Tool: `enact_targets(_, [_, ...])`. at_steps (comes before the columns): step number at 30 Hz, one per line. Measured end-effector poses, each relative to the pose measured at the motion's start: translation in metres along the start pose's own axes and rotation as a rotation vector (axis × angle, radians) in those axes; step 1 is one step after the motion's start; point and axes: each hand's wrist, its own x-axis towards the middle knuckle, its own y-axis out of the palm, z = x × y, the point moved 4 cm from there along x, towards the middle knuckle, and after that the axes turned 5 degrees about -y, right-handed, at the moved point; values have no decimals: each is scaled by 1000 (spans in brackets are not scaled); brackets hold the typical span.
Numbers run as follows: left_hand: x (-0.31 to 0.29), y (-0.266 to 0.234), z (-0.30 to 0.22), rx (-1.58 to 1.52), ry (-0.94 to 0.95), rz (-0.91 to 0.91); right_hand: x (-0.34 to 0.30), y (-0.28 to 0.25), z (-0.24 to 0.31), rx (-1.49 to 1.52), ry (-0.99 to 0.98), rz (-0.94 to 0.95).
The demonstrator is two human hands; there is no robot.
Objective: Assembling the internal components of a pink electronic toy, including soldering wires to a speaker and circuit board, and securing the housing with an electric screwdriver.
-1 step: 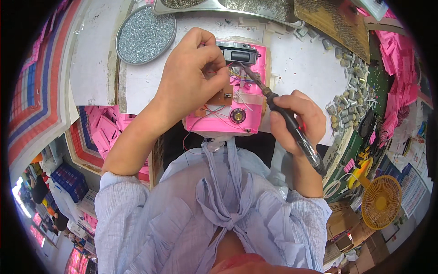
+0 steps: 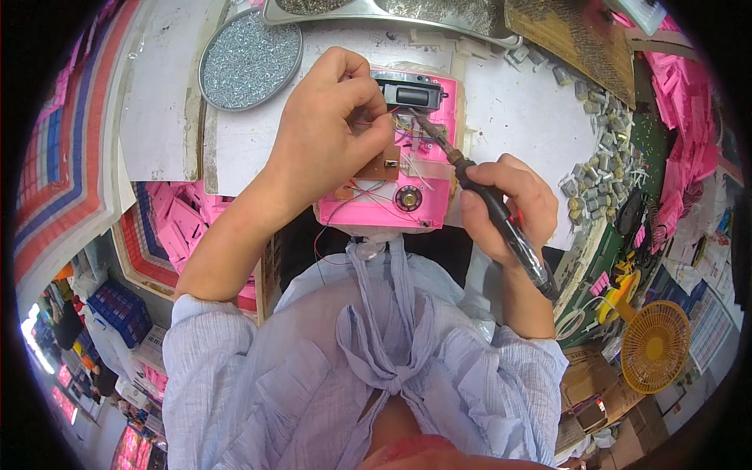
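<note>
A cluttered workshop surrounds a worktable (image 2: pixel 509 110) topped with white sheeting. At the middle of its near edge, close to the person's body, lies a pink plastic casing (image 2: pixel 372 217), open side up. The left hand (image 2: pixel 325 129) reaches over the casing's left side, thumb and forefinger pinched together on what seems to be a thin red wire (image 2: pixel 394 110). The right hand (image 2: pixel 523 202) is wrapped around the black handle of a soldering iron (image 2: pixel 501 215), whose tip points at the lower edge of a black plastic module (image 2: pixel 411 96) at the casing's far end; whether it touches cannot be told. Nearer the person, the casing carries a brown circuit board (image 2: pixel 376 168), a round speaker (image 2: pixel 408 198) and loose thin wires.

Toward the worktable's far left corner sits a round tray of silvery screws (image 2: pixel 251 63); along the far edge stands a long metal tray (image 2: pixel 368 9) of small parts. A cardboard sheet (image 2: pixel 576 55) lies at the far right corner, and small metal motors (image 2: pixel 603 157) are heaped along the right edge. Beyond that edge are pink plastic pieces (image 2: pixel 681 172) and a yellow fan (image 2: pixel 656 348).
</note>
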Motion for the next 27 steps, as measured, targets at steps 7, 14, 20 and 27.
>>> enact_targets(7, [0, 0, 0, 1, 0, 19, 5, 5, -1, -1, -49, -1])
enact_targets(14, [0, 1, 0, -2, 9, 7, 6, 9, -2, -25, -55, -14])
enact_targets(20, [0, 3, 1, 8, 14, -13, 9, 7, 1, -69, -123, 47])
enact_targets(27, [0, 3, 0, 12, -1, -29, 8, 2, -3, -28, -100, 28])
